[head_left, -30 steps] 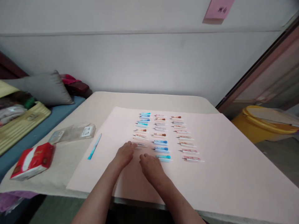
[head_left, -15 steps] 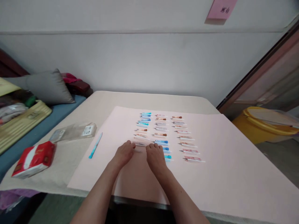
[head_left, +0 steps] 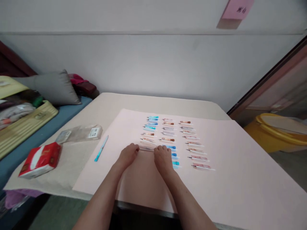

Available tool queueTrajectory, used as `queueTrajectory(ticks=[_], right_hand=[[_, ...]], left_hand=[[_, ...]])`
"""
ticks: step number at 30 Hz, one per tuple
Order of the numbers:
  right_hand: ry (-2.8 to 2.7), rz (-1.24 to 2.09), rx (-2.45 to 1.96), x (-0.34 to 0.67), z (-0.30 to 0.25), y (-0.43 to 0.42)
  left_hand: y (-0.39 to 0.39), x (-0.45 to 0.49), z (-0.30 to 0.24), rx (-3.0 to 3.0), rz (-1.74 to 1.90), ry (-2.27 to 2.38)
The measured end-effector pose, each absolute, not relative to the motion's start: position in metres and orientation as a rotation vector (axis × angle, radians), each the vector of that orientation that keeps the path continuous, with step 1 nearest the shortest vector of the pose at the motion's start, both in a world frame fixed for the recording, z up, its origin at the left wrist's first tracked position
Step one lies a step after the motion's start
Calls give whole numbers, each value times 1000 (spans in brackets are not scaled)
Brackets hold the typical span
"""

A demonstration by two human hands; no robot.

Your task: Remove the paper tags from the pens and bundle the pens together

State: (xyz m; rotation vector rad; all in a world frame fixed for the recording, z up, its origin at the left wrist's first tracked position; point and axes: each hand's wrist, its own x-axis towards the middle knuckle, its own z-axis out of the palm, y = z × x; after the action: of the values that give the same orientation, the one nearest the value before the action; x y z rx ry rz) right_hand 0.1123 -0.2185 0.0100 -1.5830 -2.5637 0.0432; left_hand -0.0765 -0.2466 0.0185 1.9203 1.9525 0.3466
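Three columns of small pens and refills lie on a pink paper sheet (head_left: 227,166): blue ones (head_left: 151,123) at the top of the left column, orange-brown ones (head_left: 195,148) at the right. My left hand (head_left: 128,155) and my right hand (head_left: 163,158) pinch the two ends of a thin clear pen (head_left: 146,148) at the bottom of the left column. It lies flat on the sheet. My right hand covers part of the blue pens (head_left: 174,158) in the middle column.
A light blue pen (head_left: 101,148) lies alone near the sheet's left edge. Beside it are a clear plastic packet (head_left: 79,134) and a red tissue pack (head_left: 39,159). A grey cushion (head_left: 52,86) is at the left, a yellow bin (head_left: 278,132) at the right.
My right hand moved up and left from beside the blue pens to the right end of the clear pen. My left hand stayed at its left end.
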Motion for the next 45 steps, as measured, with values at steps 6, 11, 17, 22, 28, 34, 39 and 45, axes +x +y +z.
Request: queueTrajectory(ticks=[6, 11, 17, 22, 28, 34, 39, 45], right_hand=[[-2605, 65, -1568, 107, 6, -218], [-2631, 94, -1534, 104, 5, -219], [-2648, 145, -1481, 100, 9, -223], [-2543, 216, -1521, 110, 26, -222], [-1946, 621, -1227, 132, 51, -226], [-1888, 641, -1107, 131, 53, -234], [-1927, 591, -1114, 131, 54, -234], [-1967, 474, -1078, 137, 57, -232]], left_hand=[[-244, -97, 37, 1599, 917, 1868], [-245, -99, 43, 1214, 1228, 1629], [-247, -97, 54, 900, 1412, 1422], [-249, -99, 57, 572, 1501, 1213], [-246, -98, 45, 306, 1546, 960], [-244, -93, 38, 299, 1482, 965], [-245, -92, 41, 363, 1450, 987], [-245, -90, 46, 454, 1440, 1082]])
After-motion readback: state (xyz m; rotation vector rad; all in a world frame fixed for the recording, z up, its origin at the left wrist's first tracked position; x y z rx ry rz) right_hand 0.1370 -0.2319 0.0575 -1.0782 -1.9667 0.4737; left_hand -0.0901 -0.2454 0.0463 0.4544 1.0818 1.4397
